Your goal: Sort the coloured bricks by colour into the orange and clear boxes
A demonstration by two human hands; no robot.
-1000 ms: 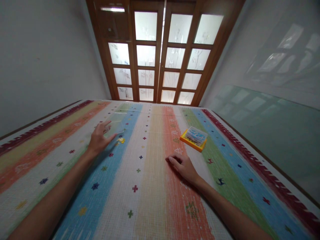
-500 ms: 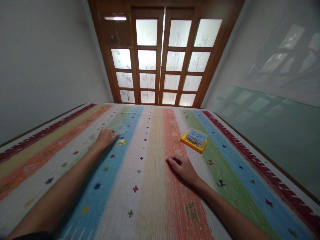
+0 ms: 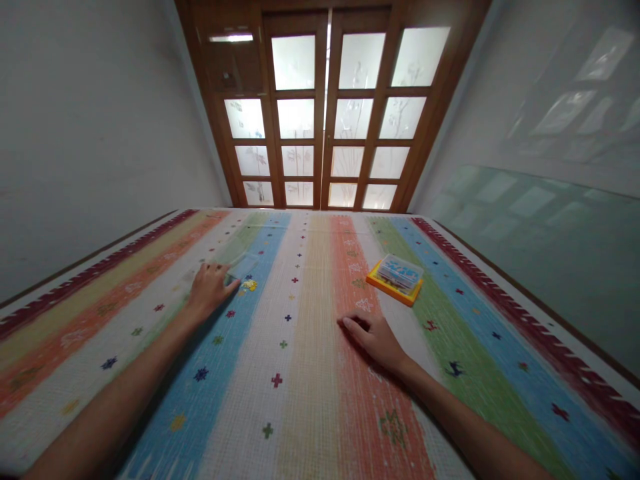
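Note:
My left hand (image 3: 213, 288) is at the left, on the green and blue stripes of the cloth. Its thumb and fingers are at the near edge of a clear plastic lid (image 3: 244, 265), and it seems to grip that edge. Just past the thumb tip lies a small bright yellow piece (image 3: 249, 285), too small to name. My right hand (image 3: 373, 335) rests on the orange stripe with its fingers curled in and the thumb against them; nothing shows in it. Beyond it, a clear case with blue-and-white contents (image 3: 400, 272) sits on a yellow-orange tray (image 3: 393, 291).
A striped, patterned cloth (image 3: 320, 347) covers the table. At the far end stands a wooden door with frosted panes (image 3: 325, 113). Walls flank both sides, with a pale green glass panel (image 3: 540, 233) along the right one.
The clear lid, tilted up half a second ago, now looks flatter, and my left hand has turned slightly with it. My right hand has kept its place; the whole view has shifted a little.

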